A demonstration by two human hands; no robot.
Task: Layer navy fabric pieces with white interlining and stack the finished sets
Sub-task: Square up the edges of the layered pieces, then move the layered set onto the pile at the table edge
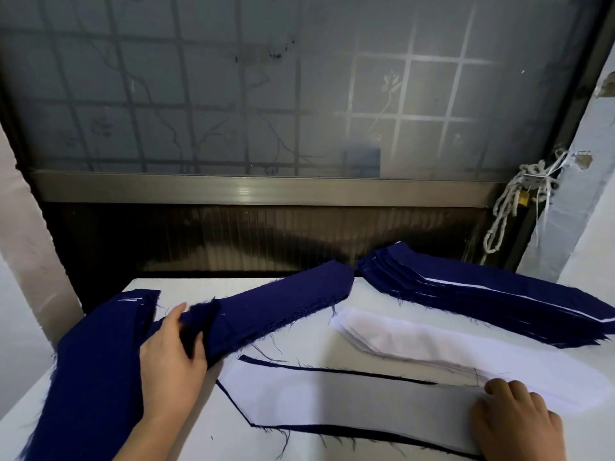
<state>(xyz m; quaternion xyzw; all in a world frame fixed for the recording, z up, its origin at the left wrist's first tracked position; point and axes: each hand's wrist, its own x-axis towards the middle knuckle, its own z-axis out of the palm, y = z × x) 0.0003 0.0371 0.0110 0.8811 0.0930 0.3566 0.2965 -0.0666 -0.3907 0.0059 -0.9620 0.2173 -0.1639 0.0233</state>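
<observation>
A tall stack of finished sets (482,301) is seen at the far right of the table (206,430), with thin white lines showing between its navy layers, so a good part of the work is judged done. At the front centre one set in progress (349,400) is laid out: a white sheet is spread over a navy shape, whose dark edge shows along the far and near sides. Just behind it lies a pile of white interlining (416,347), and at the left a pile of navy fabric (96,367), so several sets are judged yet to be made.

A long navy piece (283,304) is gripped at its near end by the left hand (173,361), thumb on top and fingers curled round the cloth. The piece runs off toward the far middle of the table. The right hand (515,420) is set on the right end of the set in progress, fingers bent and tips down on the white; whether an edge is pinched cannot be told.

Loose threads are seen along the cut navy edges and could be caught. The left table edge is overhung by the navy pile, and the far tip of the gripped piece lies near the finished stack. Little bare table is left, mostly a strip at the front left
</observation>
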